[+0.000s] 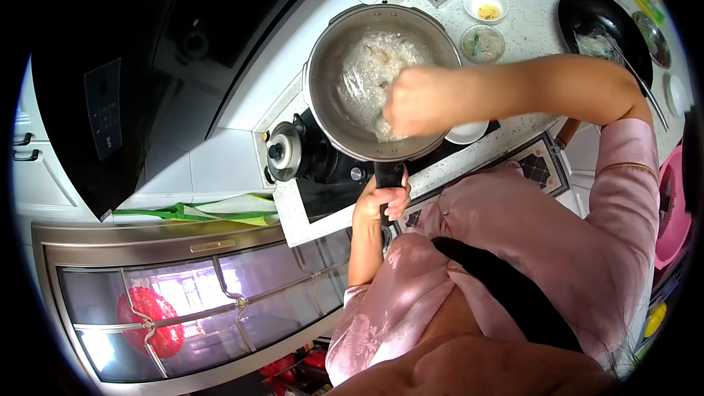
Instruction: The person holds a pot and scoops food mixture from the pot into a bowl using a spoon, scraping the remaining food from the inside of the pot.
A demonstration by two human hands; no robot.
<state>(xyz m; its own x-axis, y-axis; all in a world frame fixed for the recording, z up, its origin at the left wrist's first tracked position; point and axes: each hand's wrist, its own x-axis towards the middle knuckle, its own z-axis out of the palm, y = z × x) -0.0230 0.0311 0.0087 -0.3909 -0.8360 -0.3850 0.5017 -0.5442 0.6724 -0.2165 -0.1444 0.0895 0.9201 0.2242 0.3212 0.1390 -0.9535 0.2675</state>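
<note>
A large metal pot (324,86) with a glossy, whitish, wet-looking mass (364,73) inside is at the upper middle, over the stove. My left hand (389,198) is wrapped round the pot's black handle (389,176). Over the right part of the pot's opening, my right hand (414,103) is closed and slightly blurred, its fingertips down at the whitish mass. What those fingers hold, if anything, is hidden.
A small lidded pot (284,152) sits on the black stove (323,200). On the counter (524,18) stand a white bowl (475,1), a clear bowl (482,44) and a black wok (576,11) with a utensil. A pink basin (673,238) is far right.
</note>
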